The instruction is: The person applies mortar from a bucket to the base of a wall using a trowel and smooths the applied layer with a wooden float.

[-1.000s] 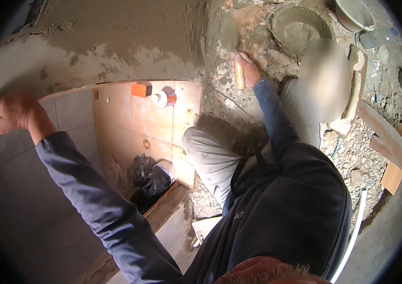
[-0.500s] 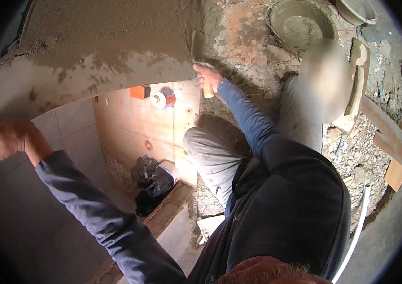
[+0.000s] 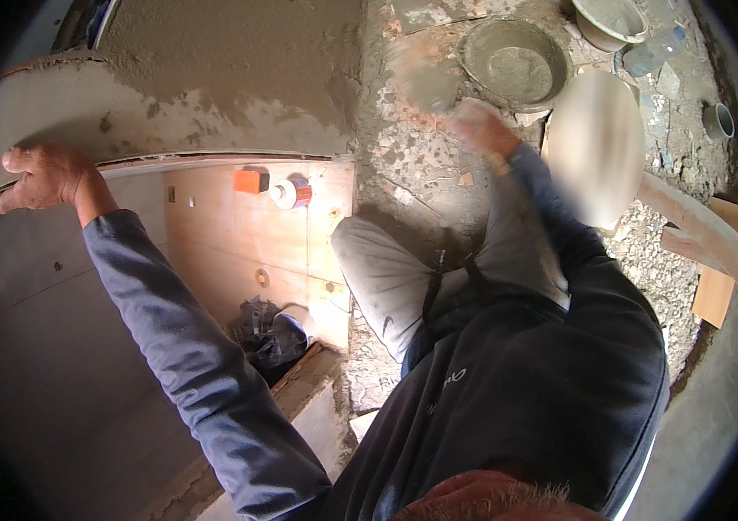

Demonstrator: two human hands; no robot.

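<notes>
My left hand (image 3: 46, 178) is at the lower edge of a pale slab (image 3: 200, 126) smeared with mortar, its thumb and fingers on either side of the rim. My right hand (image 3: 482, 130) is blurred by motion beside a round pan of wet mortar (image 3: 517, 62). It is closed round a trowel, whose grey blade (image 3: 425, 80) shows only as a smear left of the pan. Wet grey mortar (image 3: 239, 52) covers the surface beyond the slab.
Below the slab is a recess holding an orange box (image 3: 251, 181), a red-and-white can (image 3: 291, 193) and a black plastic bag (image 3: 269, 334). At the right are a white basin (image 3: 612, 22), a plastic bottle (image 3: 654, 52), a grey pipe piece (image 3: 718, 122) and curved board strips (image 3: 703, 227).
My right hand has moved right with the trowel, from the slab's end toward the mortar pan. The view has shifted, and my left hand stays at the slab's edge.
</notes>
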